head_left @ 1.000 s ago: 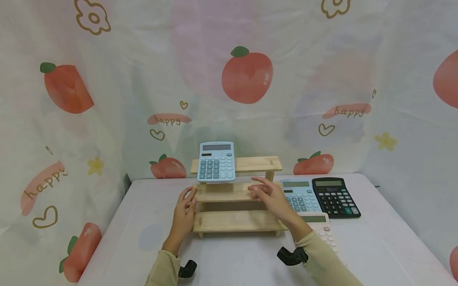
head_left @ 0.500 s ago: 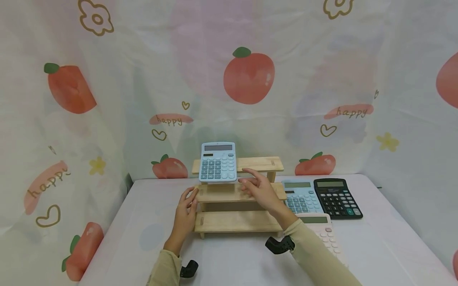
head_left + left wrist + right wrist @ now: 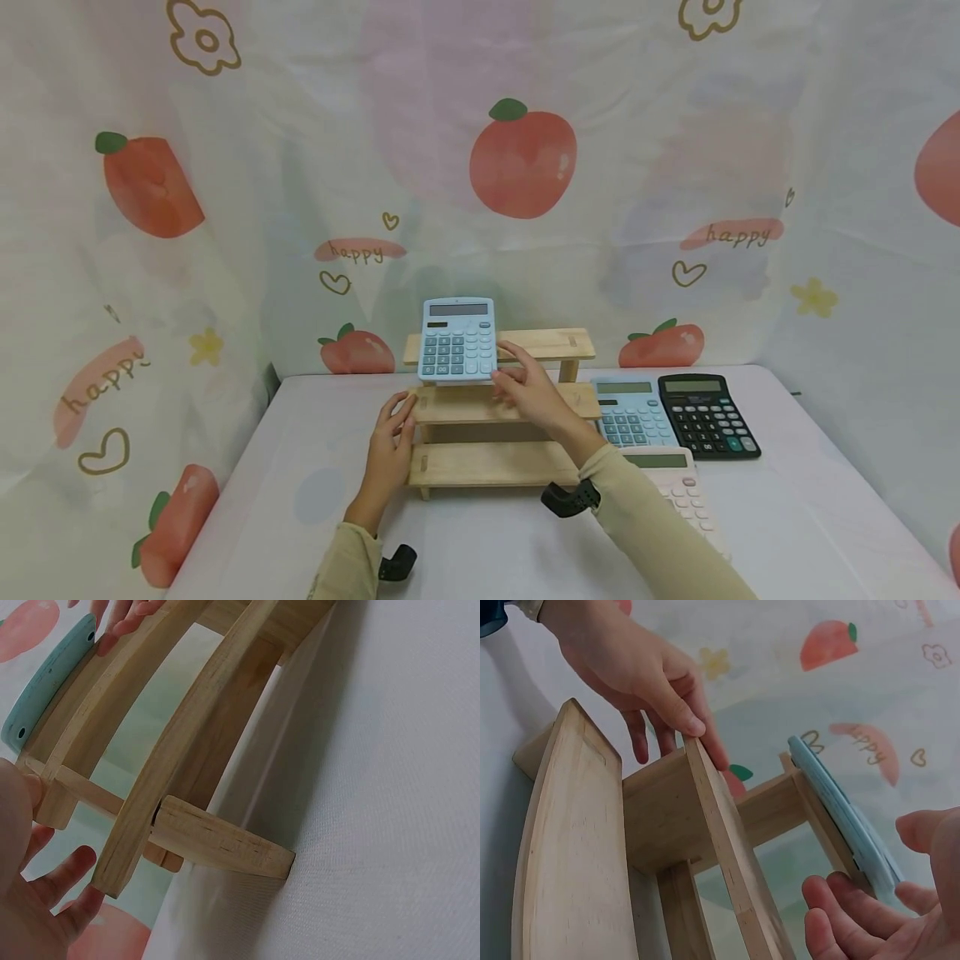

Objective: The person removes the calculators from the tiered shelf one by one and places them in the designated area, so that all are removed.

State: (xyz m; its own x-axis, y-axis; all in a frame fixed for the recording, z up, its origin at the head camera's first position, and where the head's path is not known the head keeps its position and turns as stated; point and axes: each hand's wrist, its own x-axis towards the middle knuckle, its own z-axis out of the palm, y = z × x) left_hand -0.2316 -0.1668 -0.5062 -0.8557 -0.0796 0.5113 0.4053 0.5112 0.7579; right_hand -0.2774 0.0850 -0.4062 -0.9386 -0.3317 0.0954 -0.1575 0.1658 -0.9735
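A light blue calculator [image 3: 458, 340] leans upright on the left part of the top tier of a three-tier wooden stand [image 3: 495, 467]. My left hand [image 3: 388, 446] holds the left end of the middle tier; the right wrist view shows its thumb and fingers on either side of that board's end. My right hand [image 3: 528, 392] is at the calculator's lower right corner. Its index finger lies along the right edge and its thumb is in front. In the right wrist view the thumb [image 3: 915, 829] appears apart from the calculator's face [image 3: 847, 814]; finger contact is hard to tell.
On the white table [image 3: 300, 467], right of the stand, lie a second light blue calculator [image 3: 633, 417], a black calculator [image 3: 705, 417] and a pale pink calculator [image 3: 678, 483] partly behind my right forearm. A printed cloth [image 3: 525, 275] hangs behind the table.
My right hand has moved left from above the middle tier's right side to the upright calculator's right edge. The left hand has kept its hold on the stand; the calculator looks unmoved.
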